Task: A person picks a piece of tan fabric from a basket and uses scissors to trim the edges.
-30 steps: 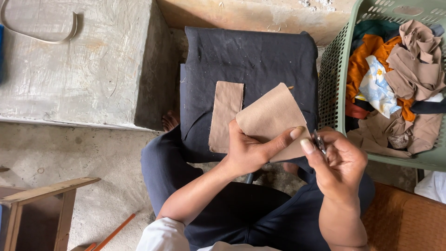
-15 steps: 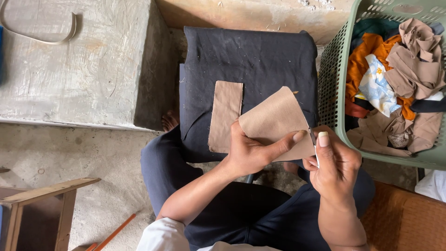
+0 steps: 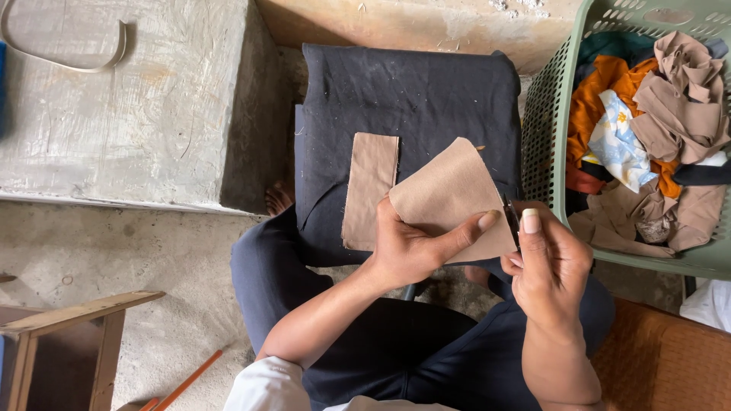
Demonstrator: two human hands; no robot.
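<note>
R hand (image 3: pixel 550 262) pinches small snips (image 3: pixel 510 217) at cloth (image 3: pixel 449 194) edge, fingers shut on them. L hand (image 3: pixel 407 247) grips cloth, thumb on top. Beyond cloth: tan strip (image 3: pixel 371 186) on black cushion (image 3: pixel 411 91); basket (image 3: pixel 544 114) to its right.

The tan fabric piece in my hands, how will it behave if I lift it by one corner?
The tan fabric piece would probably droop; it is thin and already curves over the left hand. It looks light, since fingertips alone support it. It seems unlikely to slip, as the weave looks matte.
</note>
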